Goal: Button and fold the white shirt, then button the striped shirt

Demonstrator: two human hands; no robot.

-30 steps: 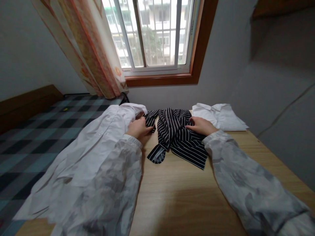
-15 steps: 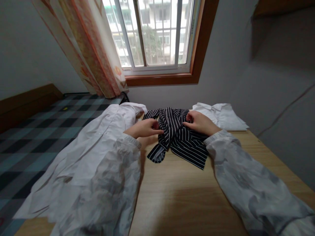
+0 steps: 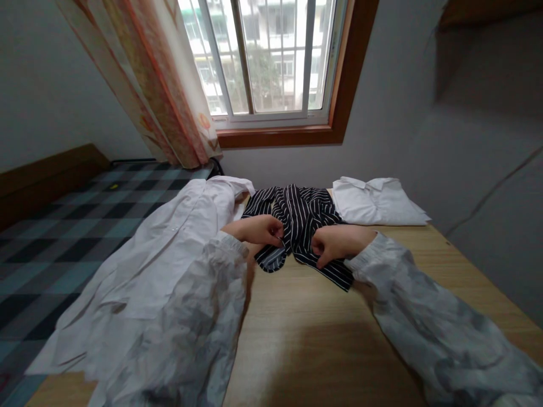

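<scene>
A crumpled black shirt (image 3: 292,209) with thin white stripes lies on the wooden table (image 3: 314,316). My left hand (image 3: 269,230) is closed at its left side, thumb and fingers pinching the cloth just above a rounded flap. On the lower right part of the shirt, my right hand (image 3: 335,242) is closed too, its curled fingers gripping the fabric; the exact fold it holds is hidden. To the left a white shirt (image 3: 169,237) is spread long, its upper end near the striped sleeve.
A folded white shirt (image 3: 377,203) lies at the table's back right. Left of the table is a bed with a checked cover (image 3: 25,265). Behind stand a wall, a barred window (image 3: 271,62) and a floral curtain (image 3: 156,85).
Both hands have moved down toward me on the striped shirt and their fingers have closed. The rounded flap has shifted slightly upward; the sleeve at the left lies more exposed.
</scene>
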